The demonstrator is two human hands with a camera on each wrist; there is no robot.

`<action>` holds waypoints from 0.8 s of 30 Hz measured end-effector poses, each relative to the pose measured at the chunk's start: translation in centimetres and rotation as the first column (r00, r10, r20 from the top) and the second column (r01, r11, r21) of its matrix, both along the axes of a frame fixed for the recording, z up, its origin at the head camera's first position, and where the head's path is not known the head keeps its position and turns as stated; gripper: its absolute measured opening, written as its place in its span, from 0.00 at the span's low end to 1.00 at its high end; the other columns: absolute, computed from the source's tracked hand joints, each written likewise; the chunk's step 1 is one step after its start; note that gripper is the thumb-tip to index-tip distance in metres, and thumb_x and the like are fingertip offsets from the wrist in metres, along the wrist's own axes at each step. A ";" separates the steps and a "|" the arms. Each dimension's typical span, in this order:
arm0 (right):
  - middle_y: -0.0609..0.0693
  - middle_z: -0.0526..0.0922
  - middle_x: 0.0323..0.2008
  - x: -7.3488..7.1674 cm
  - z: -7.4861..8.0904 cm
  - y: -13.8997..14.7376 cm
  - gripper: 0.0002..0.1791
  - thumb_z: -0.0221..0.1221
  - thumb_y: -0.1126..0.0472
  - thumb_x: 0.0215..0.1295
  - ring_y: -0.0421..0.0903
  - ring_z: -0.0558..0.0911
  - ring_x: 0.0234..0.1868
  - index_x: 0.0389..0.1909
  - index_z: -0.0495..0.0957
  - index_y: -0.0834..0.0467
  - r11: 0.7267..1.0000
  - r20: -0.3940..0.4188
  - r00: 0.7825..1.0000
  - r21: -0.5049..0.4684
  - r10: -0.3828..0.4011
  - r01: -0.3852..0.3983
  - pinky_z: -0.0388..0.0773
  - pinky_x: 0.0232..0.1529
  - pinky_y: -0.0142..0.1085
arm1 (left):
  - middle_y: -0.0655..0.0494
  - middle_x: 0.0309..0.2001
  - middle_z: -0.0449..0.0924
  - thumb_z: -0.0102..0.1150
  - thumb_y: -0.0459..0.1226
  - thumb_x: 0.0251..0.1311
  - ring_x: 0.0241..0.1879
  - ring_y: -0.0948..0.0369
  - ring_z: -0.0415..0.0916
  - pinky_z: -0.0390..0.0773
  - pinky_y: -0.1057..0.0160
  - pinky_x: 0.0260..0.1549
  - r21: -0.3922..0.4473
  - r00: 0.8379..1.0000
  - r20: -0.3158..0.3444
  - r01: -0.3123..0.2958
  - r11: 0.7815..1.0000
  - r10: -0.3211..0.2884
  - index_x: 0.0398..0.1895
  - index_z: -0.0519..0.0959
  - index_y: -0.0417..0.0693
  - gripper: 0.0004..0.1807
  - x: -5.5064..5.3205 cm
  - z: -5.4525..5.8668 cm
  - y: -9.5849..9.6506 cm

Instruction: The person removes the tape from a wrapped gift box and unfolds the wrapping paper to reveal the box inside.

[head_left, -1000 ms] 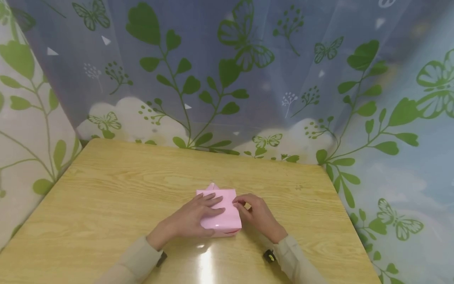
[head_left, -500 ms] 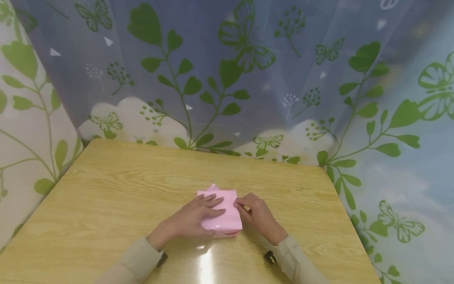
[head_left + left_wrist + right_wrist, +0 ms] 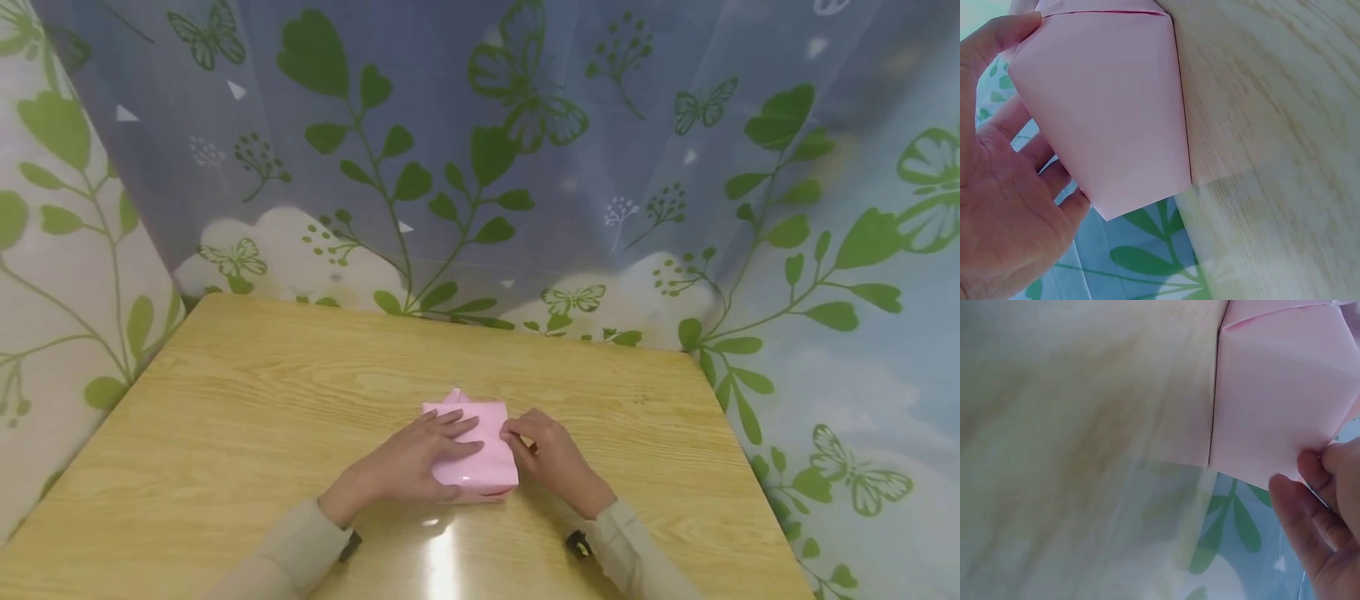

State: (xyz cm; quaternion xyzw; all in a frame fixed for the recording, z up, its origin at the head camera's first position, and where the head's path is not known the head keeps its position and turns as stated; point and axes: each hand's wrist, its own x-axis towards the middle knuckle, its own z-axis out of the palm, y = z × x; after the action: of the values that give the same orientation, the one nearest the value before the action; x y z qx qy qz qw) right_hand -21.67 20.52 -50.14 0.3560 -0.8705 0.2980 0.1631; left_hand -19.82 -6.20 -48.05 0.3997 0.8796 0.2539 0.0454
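A box-shaped bundle in pink wrapping paper [image 3: 489,460] stands on the table in front of me. My left hand [image 3: 420,454] rests on its top from the left, fingers spread. In the left wrist view the thumb touches an upper corner, and the bundle's flat pink side [image 3: 1104,106] faces the camera. My right hand [image 3: 553,457] pinches the paper at the right top edge between thumb and forefinger. Its fingertips meet that edge in the right wrist view, beside another smooth pink side [image 3: 1279,394]. A small pointed flap [image 3: 457,396] sticks up behind the bundle.
The wood-grain table [image 3: 300,383] reaches back to a curtain [image 3: 420,167] printed with green leaves and butterflies, which also hangs on both sides. Small black devices [image 3: 578,544] sit under both wrists. Light glares off the table's near part.
Both hands keep their places on the pink bundle. The head view has shifted slightly, so the scene sits a little further right.
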 end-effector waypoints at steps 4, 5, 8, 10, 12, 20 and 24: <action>0.48 0.86 0.34 0.4 -0.4 0.3 0.04 0.65 0.66 0.67 0.40 0.82 0.35 0.39 0.86 0.56 1.000 0.049 0.999 -0.030 0.006 -0.005 0.80 0.28 0.22 | 0.50 0.77 0.62 0.68 0.51 0.57 0.78 0.45 0.55 0.51 0.37 0.76 -0.002 1.000 0.006 0.003 1.000 -0.002 0.68 0.77 0.51 0.34 0.1 -0.1 -0.1; 0.48 0.86 0.34 0.5 -0.5 0.3 0.04 0.65 0.66 0.67 0.40 0.82 0.35 0.40 0.86 0.56 0.999 0.073 0.997 -0.042 0.000 0.003 0.80 0.27 0.23 | 0.49 0.77 0.62 0.68 0.51 0.57 0.77 0.44 0.55 0.50 0.37 0.76 0.002 1.000 0.009 0.004 1.000 -0.004 0.68 0.77 0.51 0.34 0.1 -0.1 -0.2; 0.47 0.85 0.34 0.6 -0.5 0.7 0.07 0.64 0.65 0.69 0.39 0.82 0.35 0.46 0.83 0.55 0.997 0.168 0.985 -0.068 -0.035 0.047 0.80 0.26 0.26 | 0.49 0.77 0.62 0.68 0.51 0.58 0.77 0.44 0.55 0.50 0.36 0.76 0.013 1.000 0.007 0.008 1.000 -0.009 0.68 0.77 0.50 0.34 0.1 0.0 -0.1; 0.45 0.84 0.34 0.4 -0.4 0.9 0.10 0.63 0.63 0.70 0.39 0.81 0.36 0.50 0.82 0.54 0.995 0.221 0.974 -0.074 -0.054 0.072 0.80 0.25 0.28 | 0.48 0.77 0.62 0.68 0.51 0.58 0.77 0.43 0.55 0.50 0.36 0.76 0.020 1.000 0.006 0.009 1.000 -0.009 0.68 0.76 0.50 0.34 0.0 0.0 0.0; 0.45 0.84 0.36 0.1 -0.3 0.9 0.12 0.62 0.62 0.71 0.39 0.81 0.37 0.54 0.81 0.54 0.995 0.257 0.965 -0.063 -0.053 0.072 0.81 0.27 0.29 | 0.49 0.77 0.61 0.68 0.51 0.58 0.78 0.44 0.54 0.49 0.36 0.76 0.023 1.000 0.012 0.008 1.000 -0.008 0.68 0.76 0.50 0.34 -0.1 0.1 0.0; 0.49 0.88 0.42 0.1 0.0 1.3 0.12 0.63 0.64 0.70 0.41 0.84 0.38 0.52 0.87 0.56 1.000 0.129 0.992 0.024 0.016 -0.019 0.83 0.31 0.25 | 0.50 0.78 0.60 0.67 0.51 0.58 0.78 0.44 0.53 0.48 0.37 0.76 0.011 1.000 0.018 0.014 1.000 -0.014 0.69 0.76 0.51 0.35 0.0 -0.1 0.1; 0.49 0.88 0.41 0.0 0.0 1.5 0.13 0.66 0.68 0.65 0.40 0.85 0.38 0.50 0.88 0.56 0.996 0.000 0.999 0.079 0.048 -0.048 0.84 0.35 0.27 | 0.49 0.77 0.60 0.67 0.51 0.58 0.78 0.44 0.53 0.49 0.37 0.76 0.002 1.000 0.015 0.010 1.000 -0.010 0.69 0.76 0.51 0.35 0.0 -0.1 0.1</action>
State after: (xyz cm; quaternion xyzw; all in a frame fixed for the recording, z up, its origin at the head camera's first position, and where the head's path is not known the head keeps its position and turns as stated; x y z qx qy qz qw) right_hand -21.64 22.00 -50.17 0.3833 -0.8727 0.2667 0.1426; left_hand -19.83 -6.10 -48.16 0.4024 0.8769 0.2575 0.0528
